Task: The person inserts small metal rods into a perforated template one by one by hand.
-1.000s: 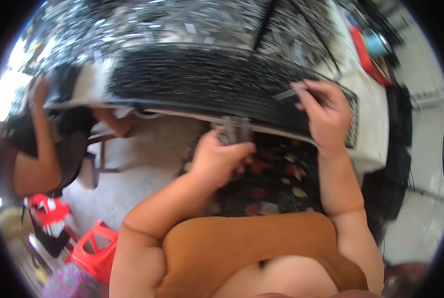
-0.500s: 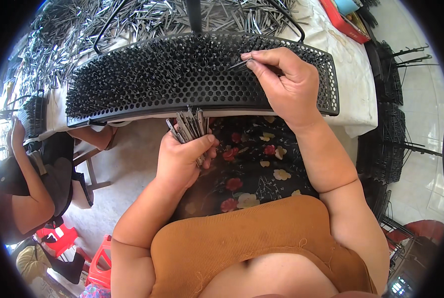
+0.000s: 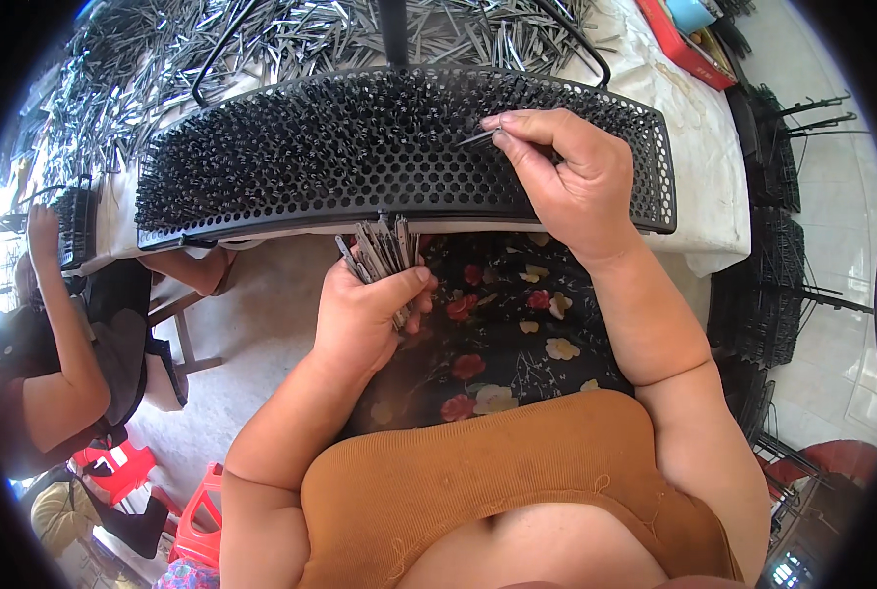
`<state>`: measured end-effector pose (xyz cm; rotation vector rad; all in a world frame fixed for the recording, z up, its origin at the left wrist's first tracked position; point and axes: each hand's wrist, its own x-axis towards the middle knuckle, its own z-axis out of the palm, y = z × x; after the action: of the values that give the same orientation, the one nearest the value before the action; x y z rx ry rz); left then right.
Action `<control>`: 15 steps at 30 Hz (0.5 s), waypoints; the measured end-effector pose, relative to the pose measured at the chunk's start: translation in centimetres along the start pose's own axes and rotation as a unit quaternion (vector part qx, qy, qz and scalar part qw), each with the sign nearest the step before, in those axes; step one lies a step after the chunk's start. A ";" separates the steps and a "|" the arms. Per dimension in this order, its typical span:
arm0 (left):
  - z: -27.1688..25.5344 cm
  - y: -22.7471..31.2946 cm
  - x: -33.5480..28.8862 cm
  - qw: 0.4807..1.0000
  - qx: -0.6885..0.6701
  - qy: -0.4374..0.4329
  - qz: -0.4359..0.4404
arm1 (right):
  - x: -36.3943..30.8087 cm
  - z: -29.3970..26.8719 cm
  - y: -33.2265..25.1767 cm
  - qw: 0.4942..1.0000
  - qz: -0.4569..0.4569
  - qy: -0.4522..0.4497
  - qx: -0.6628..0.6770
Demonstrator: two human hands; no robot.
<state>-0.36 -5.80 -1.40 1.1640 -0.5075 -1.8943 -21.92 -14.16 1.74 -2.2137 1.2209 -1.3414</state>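
Note:
In front of me stands a long, curved black perforated rack (image 3: 409,185), its holes mostly filled with upright dark strips; a band of bare holes shows along its near middle. My right hand (image 3: 574,177) is closed in a pinch above the rack's right half, holding one thin dark metal strip (image 3: 478,137) that points left over the holes. Below the rack's near edge, my left hand (image 3: 372,306) is wrapped round a bundle of thin grey metal strips (image 3: 380,250), their ends fanned upward. The lower ends of the bundle are partly hidden by my fingers.
Loose metal strips (image 3: 311,39) cover the table behind the rack. A red box (image 3: 689,49) sits at the far right corner. Dark racks (image 3: 777,285) stand along the right. At left, another person (image 3: 55,344) works at a smaller rack (image 3: 77,221). A red stool (image 3: 201,515) is lower left.
My right hand has shifted slightly with its strip, staying over the rack. My left hand keeps the bundle. The other person's hand at left has risen a little.

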 end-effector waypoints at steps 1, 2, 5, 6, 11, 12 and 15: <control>0.0 0.0 0.0 1.000 -0.001 -0.001 -0.003 | 0.1 0.1 0.1 1.000 -0.001 0.000 0.001; 0.0 0.0 0.1 1.000 -0.001 0.000 -0.001 | 0.2 0.3 0.2 0.999 -0.033 0.006 -0.009; -0.1 -0.2 0.2 1.000 0.016 -0.004 -0.003 | 0.4 1.0 0.2 0.996 -0.075 0.000 -0.040; -0.1 -0.2 0.2 0.999 0.031 0.001 -0.010 | 0.6 1.2 0.1 0.994 -0.085 -0.012 -0.063; -0.2 -0.2 0.1 0.999 0.052 0.007 -0.014 | 1.3 1.0 0.3 0.983 -0.107 -0.044 -0.140; -0.1 -0.2 0.0 0.998 0.052 0.010 -0.015 | 1.3 0.8 0.4 0.981 -0.095 -0.071 -0.153; -0.2 0.0 0.1 0.998 0.054 0.013 -0.019 | 1.2 0.7 0.4 0.985 -0.077 -0.076 -0.136</control>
<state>-0.25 -5.84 -1.55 1.2736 -0.5830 -1.9016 -21.31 -15.45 1.85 -2.5926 1.2634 -1.0869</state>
